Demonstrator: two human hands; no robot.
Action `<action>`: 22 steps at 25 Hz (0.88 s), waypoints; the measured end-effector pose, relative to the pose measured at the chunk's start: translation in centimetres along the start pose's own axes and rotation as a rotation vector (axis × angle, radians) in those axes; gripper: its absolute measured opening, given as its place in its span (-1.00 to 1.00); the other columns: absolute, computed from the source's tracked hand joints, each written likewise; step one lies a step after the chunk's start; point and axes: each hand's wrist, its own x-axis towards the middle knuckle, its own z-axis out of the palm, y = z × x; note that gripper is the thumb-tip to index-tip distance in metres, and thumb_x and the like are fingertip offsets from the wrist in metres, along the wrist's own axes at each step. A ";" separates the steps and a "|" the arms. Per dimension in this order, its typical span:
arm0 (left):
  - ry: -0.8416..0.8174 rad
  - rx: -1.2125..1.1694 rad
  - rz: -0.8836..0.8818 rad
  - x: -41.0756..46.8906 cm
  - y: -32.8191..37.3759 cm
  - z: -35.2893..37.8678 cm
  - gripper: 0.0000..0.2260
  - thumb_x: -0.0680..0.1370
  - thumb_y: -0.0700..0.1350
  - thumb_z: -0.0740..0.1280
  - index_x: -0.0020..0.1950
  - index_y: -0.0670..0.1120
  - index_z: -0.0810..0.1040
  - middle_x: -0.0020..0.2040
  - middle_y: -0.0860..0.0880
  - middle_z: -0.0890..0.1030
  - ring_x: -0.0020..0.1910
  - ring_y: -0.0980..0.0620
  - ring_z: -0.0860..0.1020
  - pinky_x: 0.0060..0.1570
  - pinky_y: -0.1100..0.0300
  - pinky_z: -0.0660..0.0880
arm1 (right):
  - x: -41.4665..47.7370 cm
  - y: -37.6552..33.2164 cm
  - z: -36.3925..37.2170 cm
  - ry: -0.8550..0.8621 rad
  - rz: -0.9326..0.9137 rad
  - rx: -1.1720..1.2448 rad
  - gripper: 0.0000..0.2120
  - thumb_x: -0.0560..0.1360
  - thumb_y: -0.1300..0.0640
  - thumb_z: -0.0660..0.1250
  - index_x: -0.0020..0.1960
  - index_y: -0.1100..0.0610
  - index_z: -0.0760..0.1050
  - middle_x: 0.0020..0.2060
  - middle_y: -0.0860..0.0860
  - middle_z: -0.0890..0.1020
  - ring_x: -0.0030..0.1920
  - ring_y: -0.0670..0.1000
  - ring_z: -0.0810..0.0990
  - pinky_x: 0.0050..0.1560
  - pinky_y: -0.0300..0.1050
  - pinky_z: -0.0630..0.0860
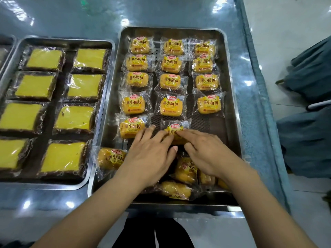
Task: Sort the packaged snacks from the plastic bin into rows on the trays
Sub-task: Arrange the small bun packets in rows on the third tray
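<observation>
We've got both hands on one small-bread packet (pixel 176 128) in the right tray (pixel 170 30) – middle column, fifth spot down, just below the neat rows (pixel 172 81). Our left hand (pixel 152 154) lies on it with fingers fairly straight, only pressing. Our right hand (pixel 202 153) has fingertips on top and its thumb tucked at the near edge – we can't tell if it's pinching. At the tray's near end sit loose packets (pixel 184 170), and cake slabs (pixel 41 59) fill the left tray (pixel 59 39)
</observation>
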 end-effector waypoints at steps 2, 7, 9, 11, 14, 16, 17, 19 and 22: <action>-0.009 0.006 -0.035 0.0 -1.0 0.0 -0.39 0.61 0.22 -0.25 0.57 0.07 0.23 0.55 0.08 0.29 0.55 -0.11 0.13 0.51 -0.05 0.02 | 0.8 -0.7 0.6 -0.009 -0.013 0.004 -0.49 0.67 0.01 0.02 0.61 -0.09 0.13 0.59 -0.07 0.20 0.57 -0.07 0.15 0.57 0.07 0.06; -0.020 -0.002 -0.078 0.0 -2.5 0.3 -0.50 0.69 0.17 -0.16 0.63 0.10 0.09 0.62 0.11 0.14 0.59 -0.12 0.03 0.52 -0.04 -0.06 | 1.8 -1.3 0.9 0.007 -0.030 0.031 -0.49 0.67 0.04 0.03 0.61 -0.11 0.11 0.59 -0.08 0.20 0.57 -0.07 0.16 0.58 0.08 0.02; -0.023 -0.013 -0.072 -0.1 -2.6 0.3 -0.51 0.69 0.15 -0.13 0.63 0.10 0.09 0.62 0.10 0.13 0.59 -0.13 0.03 0.52 -0.05 -0.05 | 1.2 -1.1 0.1 0.034 -0.044 0.085 -0.51 0.68 0.09 0.05 0.60 -0.10 0.16 0.56 -0.08 0.27 0.53 -0.05 0.24 0.56 0.08 0.09; -0.003 -0.006 -0.059 -0.6 -2.4 0.3 -0.50 0.68 0.14 -0.16 0.61 0.10 0.12 0.62 0.10 0.15 0.58 -0.13 0.06 0.51 -0.06 -0.02 | -0.2 -0.4 -1.0 0.099 -0.035 0.131 -0.52 0.67 0.13 0.09 0.57 -0.11 0.23 0.53 -0.09 0.34 0.49 -0.03 0.30 0.53 0.02 0.18; 0.025 -0.044 -0.007 -2.0 -1.2 -0.3 -0.49 0.65 0.12 -0.14 0.60 0.09 0.17 0.60 0.11 0.19 0.57 -0.08 0.07 0.52 -0.04 0.00 | -2.7 0.9 -1.9 0.181 0.003 0.120 -0.56 0.65 0.17 0.14 0.50 -0.07 0.38 0.44 -0.07 0.46 0.42 -0.03 0.38 0.41 -0.11 0.26; 0.033 -0.114 0.042 -3.2 0.5 -0.5 -0.52 0.67 0.10 -0.05 0.59 0.09 0.19 0.58 0.13 0.23 0.57 -0.01 0.05 0.54 0.01 -0.06 | -3.7 1.7 -1.6 0.180 0.018 0.081 -0.61 0.62 0.17 0.18 0.41 -0.04 0.49 0.33 -0.05 0.56 0.33 -0.01 0.45 0.39 -0.11 0.26; 0.031 -0.143 0.071 -4.1 1.5 -0.6 -0.54 0.67 0.09 -0.02 0.59 0.10 0.19 0.56 0.14 0.26 0.57 0.01 0.05 0.54 0.03 -0.08 | -3.9 2.0 -1.2 0.162 0.013 0.057 -0.63 0.61 0.17 0.19 0.36 -0.03 0.54 0.27 -0.04 0.60 0.29 0.00 0.49 0.43 -0.09 0.23; -0.001 -0.158 0.124 -5.9 3.4 -0.1 -0.56 0.68 0.10 -0.03 0.57 0.11 0.21 0.51 0.14 0.32 0.56 0.02 0.09 0.54 0.02 -0.07 | -4.1 2.5 -0.6 0.120 -0.012 0.019 -0.68 0.59 0.17 0.23 0.27 -0.02 0.60 0.19 -0.04 0.66 0.23 0.01 0.57 0.51 -0.03 0.15; -0.064 -0.113 0.126 -7.8 4.8 1.3 -0.51 0.65 0.16 -0.08 0.54 0.11 0.30 0.46 0.10 0.42 0.52 -0.04 0.21 0.53 0.01 -0.03 | -3.9 2.6 -0.4 0.081 -0.035 -0.020 -0.71 0.59 0.14 0.23 0.22 -0.06 0.62 0.12 -0.08 0.68 0.19 -0.03 0.57 0.54 -0.03 0.08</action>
